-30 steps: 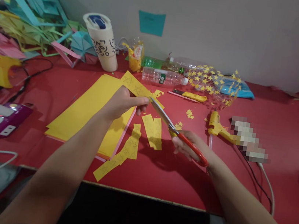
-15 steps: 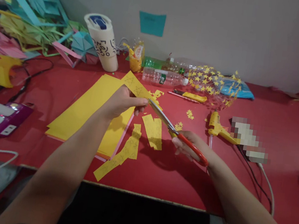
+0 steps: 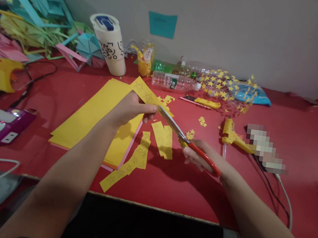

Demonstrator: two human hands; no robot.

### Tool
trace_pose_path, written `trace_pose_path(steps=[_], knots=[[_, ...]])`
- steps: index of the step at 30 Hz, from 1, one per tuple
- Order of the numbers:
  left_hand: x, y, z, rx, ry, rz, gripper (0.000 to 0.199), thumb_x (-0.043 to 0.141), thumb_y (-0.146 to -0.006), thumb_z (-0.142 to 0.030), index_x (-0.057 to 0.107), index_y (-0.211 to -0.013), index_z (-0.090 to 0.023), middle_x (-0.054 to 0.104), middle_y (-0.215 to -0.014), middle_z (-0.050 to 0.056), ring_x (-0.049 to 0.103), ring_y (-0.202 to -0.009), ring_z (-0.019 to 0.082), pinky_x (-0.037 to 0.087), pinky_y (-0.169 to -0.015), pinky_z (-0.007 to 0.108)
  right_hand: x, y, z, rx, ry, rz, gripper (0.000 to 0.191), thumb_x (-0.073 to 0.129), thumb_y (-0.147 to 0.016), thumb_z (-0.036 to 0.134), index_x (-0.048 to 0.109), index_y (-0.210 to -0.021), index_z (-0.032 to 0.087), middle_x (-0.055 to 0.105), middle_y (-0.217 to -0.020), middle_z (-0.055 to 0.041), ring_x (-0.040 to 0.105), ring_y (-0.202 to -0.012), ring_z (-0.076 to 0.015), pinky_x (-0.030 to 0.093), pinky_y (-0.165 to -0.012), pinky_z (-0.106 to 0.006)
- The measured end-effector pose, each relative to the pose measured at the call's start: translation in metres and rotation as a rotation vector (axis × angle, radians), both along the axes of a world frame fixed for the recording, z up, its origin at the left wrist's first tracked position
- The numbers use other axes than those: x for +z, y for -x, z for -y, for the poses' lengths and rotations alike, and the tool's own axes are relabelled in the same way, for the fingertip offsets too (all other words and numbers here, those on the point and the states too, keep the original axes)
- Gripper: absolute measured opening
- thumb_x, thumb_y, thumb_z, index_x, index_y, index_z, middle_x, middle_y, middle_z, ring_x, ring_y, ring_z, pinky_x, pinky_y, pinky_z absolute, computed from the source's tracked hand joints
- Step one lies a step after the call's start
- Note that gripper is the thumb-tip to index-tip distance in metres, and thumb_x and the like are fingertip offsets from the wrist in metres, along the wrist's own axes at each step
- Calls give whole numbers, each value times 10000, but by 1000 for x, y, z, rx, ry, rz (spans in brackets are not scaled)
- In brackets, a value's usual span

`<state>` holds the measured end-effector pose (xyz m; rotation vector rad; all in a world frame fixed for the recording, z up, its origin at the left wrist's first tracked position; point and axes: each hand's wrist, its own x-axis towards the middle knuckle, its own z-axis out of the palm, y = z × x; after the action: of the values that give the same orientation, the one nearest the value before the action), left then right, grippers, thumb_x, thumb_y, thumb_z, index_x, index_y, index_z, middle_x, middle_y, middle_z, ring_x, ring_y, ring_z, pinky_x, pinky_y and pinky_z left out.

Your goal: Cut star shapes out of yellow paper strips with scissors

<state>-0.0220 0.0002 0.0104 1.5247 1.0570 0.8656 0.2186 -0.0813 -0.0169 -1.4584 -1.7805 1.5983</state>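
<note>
Between thumb and fingers my left hand (image 3: 137, 108) pinches a yellow paper strip (image 3: 143, 90) with star outlines drawn on it. My right hand (image 3: 201, 154) is closed round the red handles of a pair of scissors (image 3: 175, 127). The blades point up and left, their tips at the strip beside my left thumb. Under my left arm lies a stack of yellow sheets (image 3: 88, 113). More star-marked strips (image 3: 139, 155) rest on the red table, with two wider pieces (image 3: 163, 139) near the scissors. Small cut stars (image 3: 190, 134) lie beyond my right hand.
A white tumbler (image 3: 110, 45), clear plastic bottle (image 3: 174, 82), yellow cutter (image 3: 207, 103) and star-covered clear bottle (image 3: 225, 87) line the back. Yellow glue guns lie right (image 3: 233, 137) and left (image 3: 1, 71), with cords. Folded paper shapes (image 3: 39, 19) pile at back left.
Hardly anything differs. The strip's free end and my hands have shifted very slightly; the scissors stay at the strip in my left hand.
</note>
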Motion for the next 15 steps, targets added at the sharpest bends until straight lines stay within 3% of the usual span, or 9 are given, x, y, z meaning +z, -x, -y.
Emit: trace_pose_path(steps=[7, 15], knots=[[1, 0, 0, 8, 7, -18, 245, 675, -679, -278, 627, -475, -152, 588, -457, 30, 512, -435, 103, 484, -560, 295, -2, 0, -1, -16, 8, 29, 584, 550, -655, 774, 467, -600, 198, 484, -425, 43, 421, -300, -72, 318, -295, -197], [1, 0, 0, 7, 38, -19, 228, 682, -671, -276, 635, -491, -144, 598, -469, 20, 524, -447, 94, 471, -543, 266, 1, 1, -1, -22, 15, 28, 561, 580, -652, 740, 438, -594, 200, 465, -451, 46, 401, -308, -58, 313, -290, -178]])
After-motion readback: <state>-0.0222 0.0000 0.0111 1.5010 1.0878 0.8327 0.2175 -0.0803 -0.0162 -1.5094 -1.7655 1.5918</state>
